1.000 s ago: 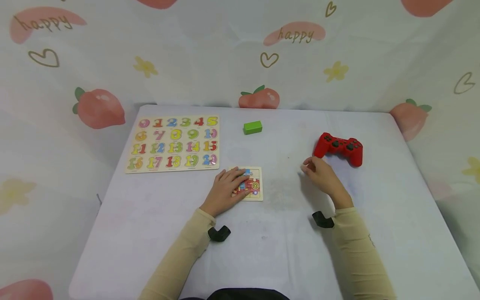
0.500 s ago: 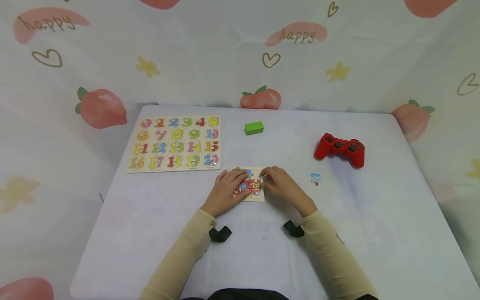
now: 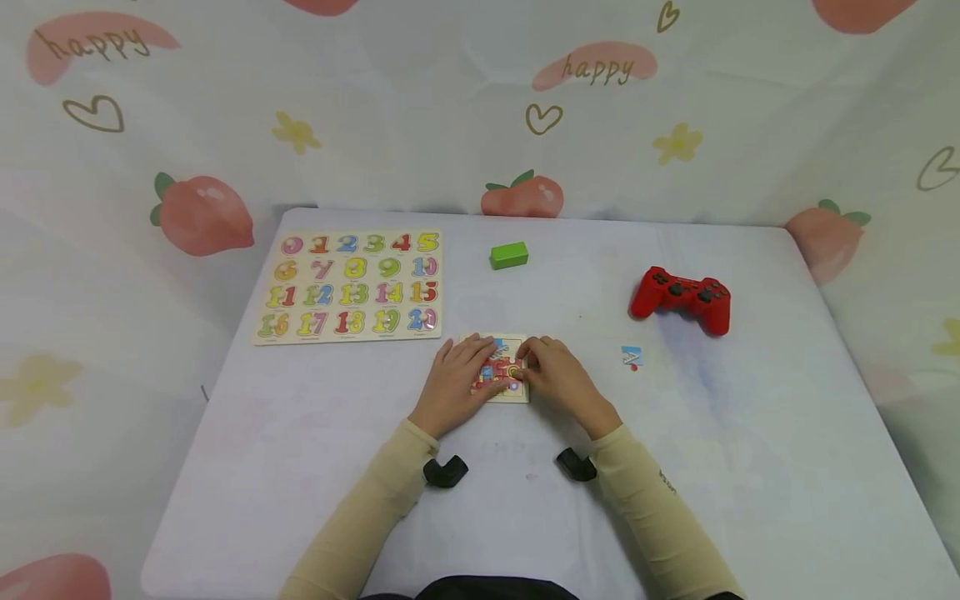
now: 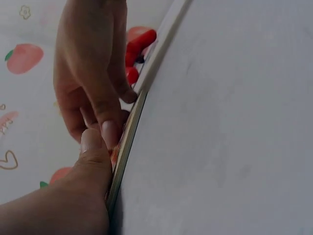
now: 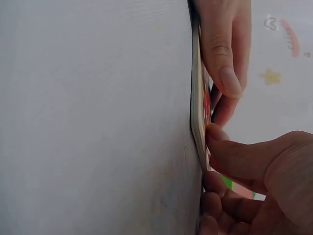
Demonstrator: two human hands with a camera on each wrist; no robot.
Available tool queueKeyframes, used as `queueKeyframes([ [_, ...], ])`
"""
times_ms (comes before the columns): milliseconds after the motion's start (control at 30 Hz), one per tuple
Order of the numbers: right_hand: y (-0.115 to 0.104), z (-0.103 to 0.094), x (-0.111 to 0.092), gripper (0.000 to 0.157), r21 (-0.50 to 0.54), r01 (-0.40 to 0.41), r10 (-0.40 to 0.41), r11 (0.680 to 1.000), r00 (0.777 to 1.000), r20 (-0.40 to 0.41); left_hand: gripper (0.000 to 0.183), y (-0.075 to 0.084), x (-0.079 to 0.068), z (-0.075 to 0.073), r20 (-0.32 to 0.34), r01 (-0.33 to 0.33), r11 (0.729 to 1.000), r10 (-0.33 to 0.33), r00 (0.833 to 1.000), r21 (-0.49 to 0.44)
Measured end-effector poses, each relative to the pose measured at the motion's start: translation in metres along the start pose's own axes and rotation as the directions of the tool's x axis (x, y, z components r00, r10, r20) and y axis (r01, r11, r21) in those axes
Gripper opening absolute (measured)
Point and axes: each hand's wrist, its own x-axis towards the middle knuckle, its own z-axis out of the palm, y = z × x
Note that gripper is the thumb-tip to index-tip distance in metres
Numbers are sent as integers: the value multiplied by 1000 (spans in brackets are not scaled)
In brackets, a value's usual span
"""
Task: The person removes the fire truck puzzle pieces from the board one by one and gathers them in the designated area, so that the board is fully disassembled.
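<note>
In the head view, my left hand (image 3: 452, 382) lies on a small square jigsaw puzzle (image 3: 489, 372) with a red vehicle picture, fingers extended across its left side. From the other side, my right hand (image 3: 561, 379) grips the puzzle's right part with bent fingers; the thumb (image 5: 226, 147) presses on its face and the other fingers sit at the edge in the right wrist view. Any single piece between those fingers is hidden. A loose blue and white puzzle piece (image 3: 632, 356) lies on the table, right of my right hand.
A wooden number board (image 3: 347, 287) lies at the back left. Behind the puzzle sits a green block (image 3: 509, 255). A red game controller (image 3: 680, 300) rests at the back right of the white table (image 3: 510, 517). Patterned cloth hangs behind.
My right hand has moved left from beside the controller to the puzzle, leaving the loose piece on the table. Its thumb has since come onto the puzzle's face. My left hand stays.
</note>
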Motion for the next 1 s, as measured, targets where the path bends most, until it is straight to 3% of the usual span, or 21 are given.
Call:
queueKeyframes([
  [333, -2, -1, 0, 19, 26, 13, -13, 1000, 1000, -14, 61, 16, -2, 1, -68, 43, 999, -42, 997, 12],
  [1000, -7, -3, 2, 20, 74, -54, 54, 996, 999, -3, 60, 21, -1, -2, -44, 94, 995, -95, 995, -11],
])
